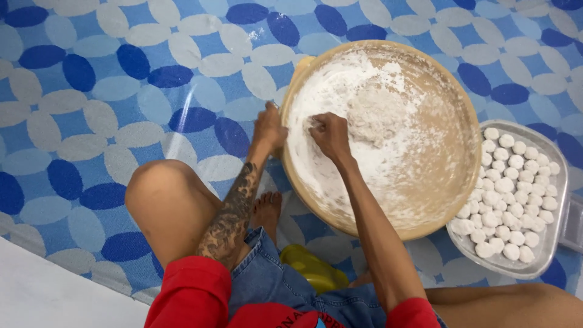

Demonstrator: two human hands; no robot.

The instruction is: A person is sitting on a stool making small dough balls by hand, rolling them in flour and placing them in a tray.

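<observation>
Person sat on the floor, head cam looking straight down. Big round tan bowl [425,200] lay on the blue-and-white patterned mat [91,91], just ahead of the knees, its inside dusted w/ white flour [340,103], thickest on the left half and thin toward the right wall.

Left hand [269,129] was at the bowl's left rim, fingers curled over the edge, gripping it as far as the view let me see. Tattooed forearm [234,215] ran down from it to a red sleeve [194,291].

Right hand [331,135] was inside the bowl, left of centre, fingers bunched together and pressed down into the flour. Whether they pinched anything, couldn't tell; too much powder over them. A clump of greyish dough [376,115] sat just right of that hand, near the bowl's middle, touching or close to the knuckles.

Hands were apart, the rim between them.

To the right, touching or just beside the bowl, a metal tray [555,158] held lots of small white dough balls [510,194], packed close in one layer. Tray's near corner reached down toward the right knee.

Bare left knee [161,194] was up on the left side, a bare foot [267,209] tucked under the bowl's near edge. Denim shorts [267,279] below, and a yellow plastic thing [313,267] on the mat btw the legs, partly hidden by the right arm; its kind I couldn't make out.
</observation>
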